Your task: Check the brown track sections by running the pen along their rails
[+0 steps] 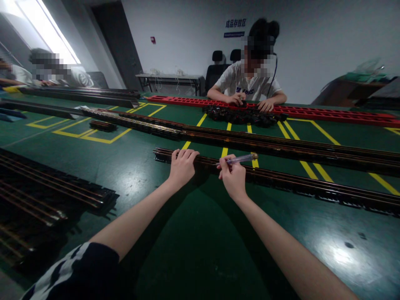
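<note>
A long black strip with copper-coloured rods (pixel 300 186) lies across the green table in front of me. Near its left end, my left hand (pixel 182 167) curls its fingers over the strip and grips it. My right hand (pixel 233 178) is closed around a screwdriver with a clear handle (pixel 244 158), just to the right of the left hand. The screwdriver lies tilted almost flat, its handle end pointing right and its thin shaft pointing left toward the strip. Whether its tip touches the strip I cannot tell.
Further long black strips (pixel 262 143) run behind mine. More lie stacked at the left (pixel 56 183). A short black piece (pixel 102 125) sits beyond them. Across the table (pixel 187 246), a co-worker's hands (pixel 265 105) are at a red rack (pixel 331 114) beside a dark heap of parts (pixel 243 117).
</note>
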`<state>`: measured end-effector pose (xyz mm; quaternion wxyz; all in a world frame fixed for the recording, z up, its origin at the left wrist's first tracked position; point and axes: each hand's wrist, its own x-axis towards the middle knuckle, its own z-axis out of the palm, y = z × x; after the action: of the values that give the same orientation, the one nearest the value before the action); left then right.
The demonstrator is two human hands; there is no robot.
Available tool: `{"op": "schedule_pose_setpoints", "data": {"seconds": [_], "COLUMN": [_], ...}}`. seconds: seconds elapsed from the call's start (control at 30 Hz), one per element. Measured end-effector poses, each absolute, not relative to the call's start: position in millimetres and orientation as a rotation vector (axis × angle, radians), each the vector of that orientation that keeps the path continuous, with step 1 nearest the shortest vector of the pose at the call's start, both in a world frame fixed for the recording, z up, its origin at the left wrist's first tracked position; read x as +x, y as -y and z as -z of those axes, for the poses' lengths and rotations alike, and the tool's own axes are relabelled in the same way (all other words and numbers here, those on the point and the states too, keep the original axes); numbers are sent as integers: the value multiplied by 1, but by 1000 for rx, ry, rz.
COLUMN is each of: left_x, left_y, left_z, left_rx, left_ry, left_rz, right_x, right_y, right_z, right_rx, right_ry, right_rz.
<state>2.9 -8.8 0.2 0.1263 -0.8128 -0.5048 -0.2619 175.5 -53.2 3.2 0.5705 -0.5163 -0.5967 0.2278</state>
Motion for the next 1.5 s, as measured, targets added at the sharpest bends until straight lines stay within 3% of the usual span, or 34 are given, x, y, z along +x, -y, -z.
{"op": "schedule_pose_setpoints", "data": {"seconds": [1.5], "left_x": [0], "left_y": [10], "left_z": [-3], "left_rx": [-2492], "left_ry": [1400], "left_rz": [795], "right_x": [175], "right_y": [54], "right_z": [-3], "right_rx": [-1227], "right_ry": [1353], "right_rz": [-501]}}
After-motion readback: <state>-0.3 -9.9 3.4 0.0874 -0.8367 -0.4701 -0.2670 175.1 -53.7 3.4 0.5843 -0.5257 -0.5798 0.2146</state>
